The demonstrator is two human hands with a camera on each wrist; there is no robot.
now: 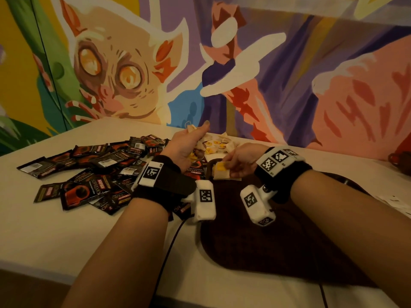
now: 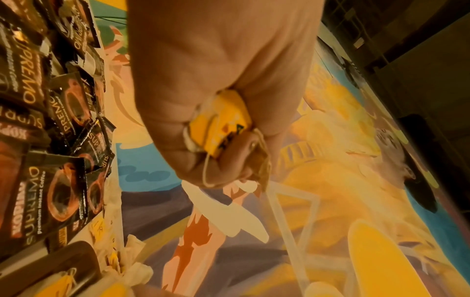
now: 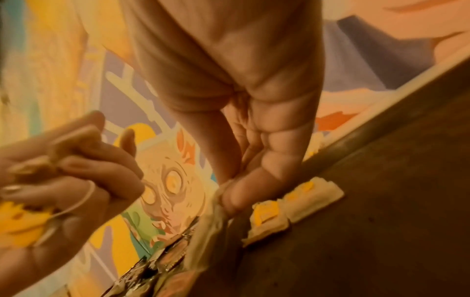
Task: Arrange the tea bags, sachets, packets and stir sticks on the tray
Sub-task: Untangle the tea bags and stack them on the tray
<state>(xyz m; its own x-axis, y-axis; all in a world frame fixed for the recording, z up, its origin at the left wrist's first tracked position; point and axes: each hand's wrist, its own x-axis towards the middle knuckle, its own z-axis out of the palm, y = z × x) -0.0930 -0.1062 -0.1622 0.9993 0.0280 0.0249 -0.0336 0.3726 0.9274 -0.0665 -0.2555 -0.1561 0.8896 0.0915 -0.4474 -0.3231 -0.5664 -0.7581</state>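
Observation:
My left hand [image 1: 195, 134] is raised over the table's middle and grips a bunch of tea bags [image 2: 221, 124] with yellow tags and strings in its fist [image 2: 223, 140]. My right hand [image 1: 229, 168] pinches one tea bag [image 1: 222, 172] at the far left corner of the dark brown tray [image 1: 289, 241]. In the right wrist view the right hand [image 3: 226, 199] holds that pale bag [image 3: 208, 227] next to two tea bags [image 3: 269, 217] lying side by side on the tray [image 3: 381, 221]. Loose tea bags [image 1: 218, 144] lie beyond the tray.
A heap of black coffee sachets [image 1: 100, 170] covers the table left of the tray. A black cable [image 1: 169, 252] runs off the front edge. White papers [image 1: 395, 203] and a red object [image 1: 400, 161] sit at the far right. A painted wall stands behind.

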